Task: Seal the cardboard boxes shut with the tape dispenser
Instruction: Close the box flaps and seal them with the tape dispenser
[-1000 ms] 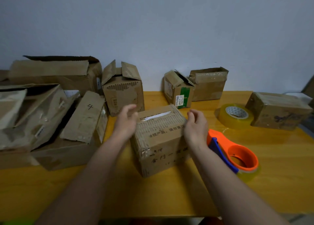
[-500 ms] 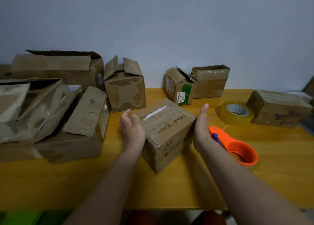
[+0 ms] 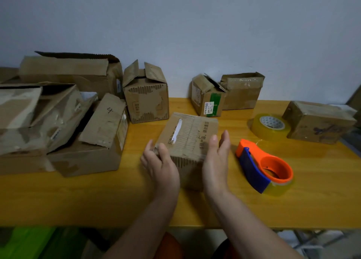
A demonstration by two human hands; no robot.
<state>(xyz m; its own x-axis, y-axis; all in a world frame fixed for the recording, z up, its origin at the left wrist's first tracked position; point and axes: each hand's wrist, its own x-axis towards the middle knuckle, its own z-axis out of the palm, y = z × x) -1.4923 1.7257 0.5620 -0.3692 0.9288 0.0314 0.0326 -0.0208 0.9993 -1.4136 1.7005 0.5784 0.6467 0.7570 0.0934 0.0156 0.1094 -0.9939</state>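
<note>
Two hands on the box (image 3: 187,139): left hand (image 3: 159,164) grips its near-left corner, right hand (image 3: 215,159) flat against its right side. I see it's been turned, long axis now pointing away. Dispenser (image 3: 263,168) idle right of right hand; I'd tape next.

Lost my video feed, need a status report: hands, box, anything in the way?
Left hand gripping the centre box, right hand flat against its side. Tape dispenser untouched on the table, right of the box. Nothing blocking.
</note>
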